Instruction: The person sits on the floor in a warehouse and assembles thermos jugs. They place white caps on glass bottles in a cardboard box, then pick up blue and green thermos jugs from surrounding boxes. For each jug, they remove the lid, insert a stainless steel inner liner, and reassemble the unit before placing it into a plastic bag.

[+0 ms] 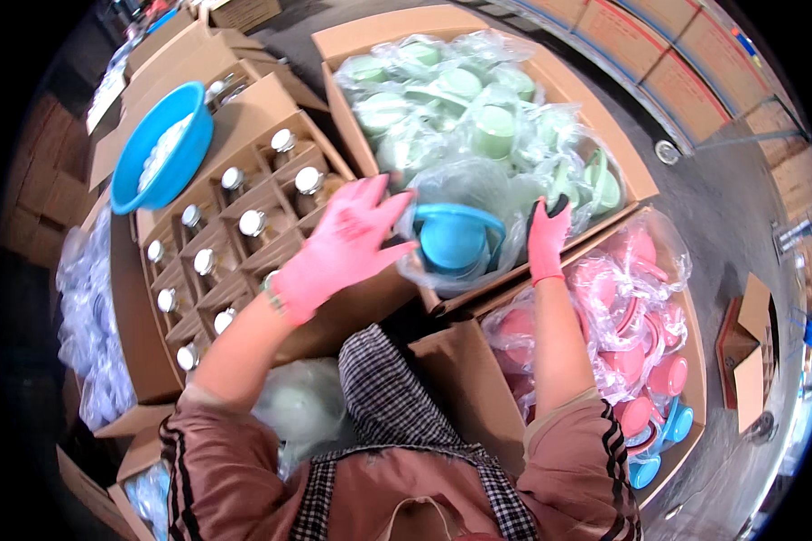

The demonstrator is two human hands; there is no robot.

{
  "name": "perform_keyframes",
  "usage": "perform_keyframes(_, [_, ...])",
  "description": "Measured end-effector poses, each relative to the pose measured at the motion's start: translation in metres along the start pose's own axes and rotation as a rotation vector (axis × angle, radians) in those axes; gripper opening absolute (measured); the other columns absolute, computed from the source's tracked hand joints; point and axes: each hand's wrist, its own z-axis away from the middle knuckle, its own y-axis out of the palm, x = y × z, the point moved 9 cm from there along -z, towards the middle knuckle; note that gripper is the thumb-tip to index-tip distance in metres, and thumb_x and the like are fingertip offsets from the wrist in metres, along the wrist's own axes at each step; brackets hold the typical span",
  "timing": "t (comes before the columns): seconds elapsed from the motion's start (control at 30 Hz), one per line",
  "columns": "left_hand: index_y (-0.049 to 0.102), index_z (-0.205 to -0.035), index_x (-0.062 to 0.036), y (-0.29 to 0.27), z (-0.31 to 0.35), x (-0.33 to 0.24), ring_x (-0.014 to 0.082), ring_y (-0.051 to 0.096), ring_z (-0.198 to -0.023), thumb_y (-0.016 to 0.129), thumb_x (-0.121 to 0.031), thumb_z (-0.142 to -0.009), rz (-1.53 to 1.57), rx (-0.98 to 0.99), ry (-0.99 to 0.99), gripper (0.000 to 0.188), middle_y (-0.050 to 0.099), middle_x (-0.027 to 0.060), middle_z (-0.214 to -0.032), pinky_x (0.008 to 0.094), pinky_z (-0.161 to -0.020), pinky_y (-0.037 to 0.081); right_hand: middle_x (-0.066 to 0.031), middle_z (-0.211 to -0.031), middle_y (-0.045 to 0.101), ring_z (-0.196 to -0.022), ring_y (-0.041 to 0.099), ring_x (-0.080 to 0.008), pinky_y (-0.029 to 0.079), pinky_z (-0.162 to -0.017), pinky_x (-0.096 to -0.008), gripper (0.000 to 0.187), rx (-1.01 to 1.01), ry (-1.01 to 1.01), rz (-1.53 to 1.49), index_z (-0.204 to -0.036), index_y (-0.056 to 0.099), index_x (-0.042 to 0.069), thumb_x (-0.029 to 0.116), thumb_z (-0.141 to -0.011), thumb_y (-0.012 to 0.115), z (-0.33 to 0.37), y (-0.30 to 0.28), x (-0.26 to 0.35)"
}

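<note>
A blue plastic cup in a clear plastic bag (pixel 454 236) is held between both hands above the edge of two cartons. My left hand (pixel 347 242), in a pink glove, spreads its fingers against the bag's left side. My right hand (pixel 547 237), in a pink glove with dark fingertips, grips the bag's right side. Behind it stands a carton of bagged pale green cups (pixel 478 117). To the right sits a carton of bagged pink cups (pixel 636 316).
A divided carton of glass jars with silver lids (pixel 235 234) stands at the left, with a blue bowl (pixel 162 144) resting on its far corner. Clear bags (pixel 86 316) pile at far left. Small open boxes (pixel 747 352) lie on the grey floor at right.
</note>
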Motion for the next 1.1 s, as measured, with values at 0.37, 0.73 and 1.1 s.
perform_keyframes(0.37, [0.034,-0.125,-0.0016,-0.006,0.387,-0.065,0.0386,0.041,-0.105,0.073,-0.038,-0.058,0.090,0.474,-0.938,0.086,0.038,0.0264,-0.118,0.0417,-0.091,0.034,-0.0119,-0.107,0.048,-0.098,0.045,-0.0215,0.038,-0.083,-0.0320,0.041,0.987,-0.279,-0.527,-0.113,0.041,-0.002,0.012,-0.078,0.057,0.229,-0.012,0.194])
perform_keyframes(0.73, [0.054,-0.099,-0.0023,-0.030,0.388,-0.077,0.0295,0.054,-0.084,0.068,-0.018,-0.062,0.275,0.056,-0.911,0.042,0.056,0.0121,-0.091,0.0373,-0.077,0.042,-0.0162,-0.114,0.043,-0.105,0.042,-0.0358,0.037,-0.089,-0.0407,0.050,1.731,-1.093,-0.022,-0.098,0.050,0.002,0.020,-0.057,0.071,0.471,-0.004,0.235])
perform_keyframes(1.1, [0.032,-0.127,0.0036,-0.210,0.426,-0.017,0.0219,0.032,-0.122,0.071,-0.044,-0.063,0.941,-0.799,-0.550,0.089,0.037,0.0135,-0.129,0.0338,-0.102,0.021,-0.0068,-0.097,0.056,-0.086,0.055,-0.0160,0.045,-0.078,-0.0289,0.056,1.450,0.207,-0.640,-0.108,0.048,0.000,0.013,-0.062,0.076,0.318,-0.054,0.352])
